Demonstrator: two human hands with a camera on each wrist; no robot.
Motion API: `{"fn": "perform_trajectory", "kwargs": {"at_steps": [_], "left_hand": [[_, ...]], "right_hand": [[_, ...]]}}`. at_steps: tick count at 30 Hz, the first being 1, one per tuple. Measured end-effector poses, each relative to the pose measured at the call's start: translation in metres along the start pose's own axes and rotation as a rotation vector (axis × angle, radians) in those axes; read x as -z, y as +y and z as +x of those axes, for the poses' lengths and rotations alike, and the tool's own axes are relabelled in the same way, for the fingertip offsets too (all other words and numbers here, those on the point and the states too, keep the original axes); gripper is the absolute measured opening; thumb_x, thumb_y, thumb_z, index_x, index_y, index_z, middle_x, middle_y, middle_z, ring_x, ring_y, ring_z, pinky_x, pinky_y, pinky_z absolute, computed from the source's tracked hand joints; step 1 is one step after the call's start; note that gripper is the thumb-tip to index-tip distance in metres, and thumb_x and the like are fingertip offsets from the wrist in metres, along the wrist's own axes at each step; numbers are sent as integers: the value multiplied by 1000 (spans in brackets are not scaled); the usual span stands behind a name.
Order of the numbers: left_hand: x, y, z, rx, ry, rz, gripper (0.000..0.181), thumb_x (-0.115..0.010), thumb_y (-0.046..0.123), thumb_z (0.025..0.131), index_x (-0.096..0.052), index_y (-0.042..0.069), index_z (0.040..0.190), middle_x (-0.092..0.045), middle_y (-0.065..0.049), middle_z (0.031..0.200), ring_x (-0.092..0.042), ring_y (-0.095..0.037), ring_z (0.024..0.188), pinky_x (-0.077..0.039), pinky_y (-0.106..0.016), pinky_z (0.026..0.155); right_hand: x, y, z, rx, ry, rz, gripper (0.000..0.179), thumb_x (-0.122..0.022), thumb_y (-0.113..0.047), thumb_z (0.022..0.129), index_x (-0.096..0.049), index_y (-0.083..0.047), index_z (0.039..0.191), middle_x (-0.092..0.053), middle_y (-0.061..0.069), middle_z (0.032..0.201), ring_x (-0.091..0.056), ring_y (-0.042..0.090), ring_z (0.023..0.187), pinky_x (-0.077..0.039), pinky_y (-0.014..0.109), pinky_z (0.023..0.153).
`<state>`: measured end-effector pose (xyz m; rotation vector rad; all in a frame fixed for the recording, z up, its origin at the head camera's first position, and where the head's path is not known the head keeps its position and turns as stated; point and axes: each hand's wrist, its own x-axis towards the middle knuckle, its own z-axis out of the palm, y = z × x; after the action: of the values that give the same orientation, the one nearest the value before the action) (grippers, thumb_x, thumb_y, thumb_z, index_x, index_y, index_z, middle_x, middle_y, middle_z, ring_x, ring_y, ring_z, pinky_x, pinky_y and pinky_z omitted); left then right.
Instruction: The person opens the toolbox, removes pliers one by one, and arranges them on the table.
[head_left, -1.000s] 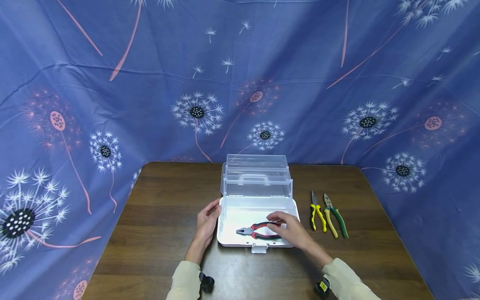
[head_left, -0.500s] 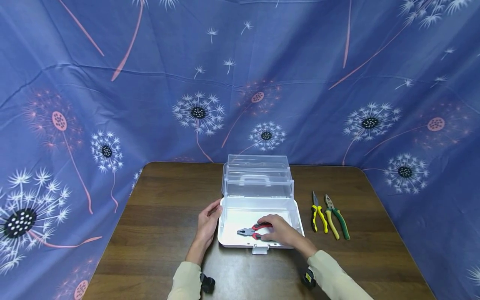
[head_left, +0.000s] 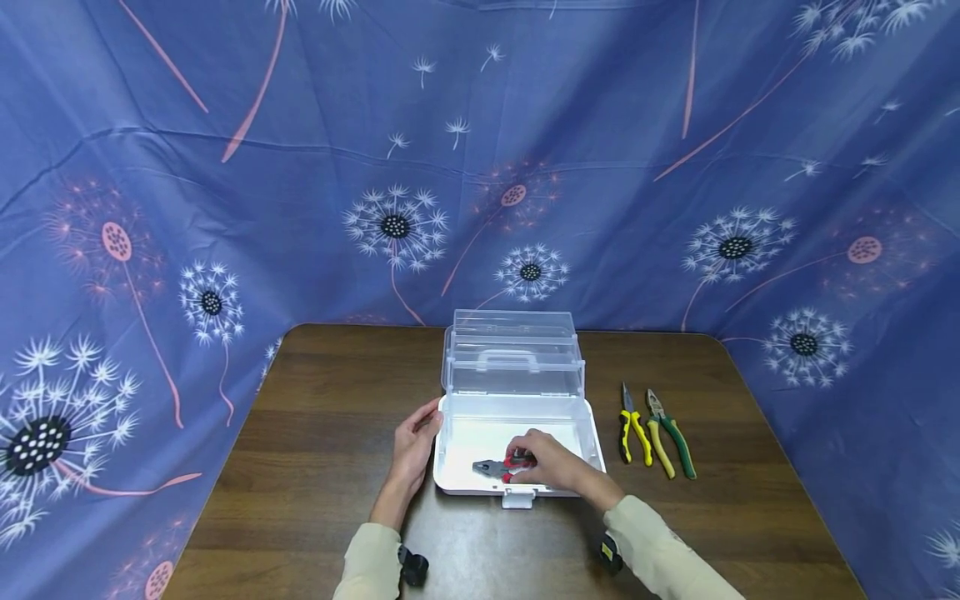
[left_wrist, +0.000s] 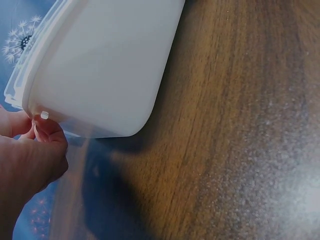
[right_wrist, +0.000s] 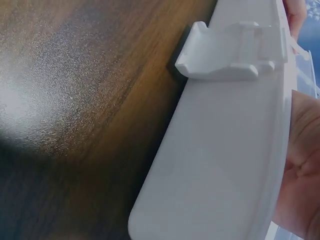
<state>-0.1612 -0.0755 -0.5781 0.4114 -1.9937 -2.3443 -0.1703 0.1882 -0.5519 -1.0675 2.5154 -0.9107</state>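
Note:
A white plastic toolbox [head_left: 468, 433] stands at the middle of the table, its clear lid [head_left: 517, 382] tilted back. Inside it is a pair of combination pliers [head_left: 490, 468] with red-and-black handles, grey head pointing left. My right hand [head_left: 553, 463] reaches over the front right of the box, fingers and thumb curled round the handles and hiding most of them. At the box's left side my left hand [head_left: 414, 450] pinches the rim, as the left wrist view shows with the fingertips at the corner [left_wrist: 37, 117]. The right wrist view shows only the palm behind the front wall.
To the right of the box lie long-nose pliers [head_left: 635, 425] with yellow-and-black handles and another pair of pliers [head_left: 670, 433] with yellow-and-green handles. A white latch [head_left: 518, 498] hangs down at the box's front. Behind the wooden table [head_left: 337, 375] hangs a blue dandelion-print cloth [head_left: 300, 208].
My right hand has moved left along the pliers' handles and closed round them, and the handles have come together. My left hand has stayed at the toolbox rim.

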Motion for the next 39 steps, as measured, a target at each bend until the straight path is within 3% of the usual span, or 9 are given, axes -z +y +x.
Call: {"fn": "perform_trajectory", "kwargs": {"at_steps": [5,10,18,24,28,34,39], "left_hand": [[1,1,-1,-2,-8,3,36,-61,9,103,-61,-4,138,-62,-22,134,-60,-14,105,-50,-20,83],[1,1,-2,-4,-13,2,37,-61,9,103,-61,-4,138,-63,-21,134,-61,-14,106,-51,-20,83],[-2,-1,-1,-13,-7,-21,36,-61,6,102,-62,-5,136,-65,-21,129,-62,-13,103,-51,-20,83],[-1,-2,0,-23,-2,-23,36,-63,6,102,-62,-7,135,-66,-21,129,-62,-12,99,-51,-20,81],[0,0,0,-11,-4,-16,36,-62,8,103,-61,-6,137,-64,-21,132,-61,-12,100,-51,-19,82],[0,1,0,0,-8,3,37,-62,10,103,-61,-4,138,-64,-20,134,-61,-13,103,-51,-19,83],[0,-1,1,-3,0,11,35,-63,8,103,-63,-3,136,-66,-18,131,-61,-14,104,-51,-20,83]], "right_hand": [[-3,-3,3,19,-38,73,21,-84,-6,84,-65,-7,93,-74,-1,84,-60,3,75,-50,26,76],[-3,-3,0,-26,-24,79,18,-84,-11,85,-70,-9,96,-76,-6,83,-58,-2,74,-48,27,76],[-1,2,-11,-41,123,165,17,-81,-13,90,-79,-9,107,-77,-4,97,-63,2,84,-54,26,77],[11,-1,-21,-22,251,151,20,-81,-15,90,-79,-11,109,-76,-3,97,-64,5,83,-56,27,75],[22,-5,-29,-92,300,199,24,-82,-17,89,-79,-12,112,-77,0,101,-66,8,85,-57,26,78],[40,-4,-42,-250,366,372,29,-82,-20,89,-79,-9,116,-78,2,99,-69,16,82,-58,26,77],[56,2,-53,-299,469,423,34,-82,-18,89,-76,-3,119,-78,8,99,-74,17,83,-59,27,76]]}}
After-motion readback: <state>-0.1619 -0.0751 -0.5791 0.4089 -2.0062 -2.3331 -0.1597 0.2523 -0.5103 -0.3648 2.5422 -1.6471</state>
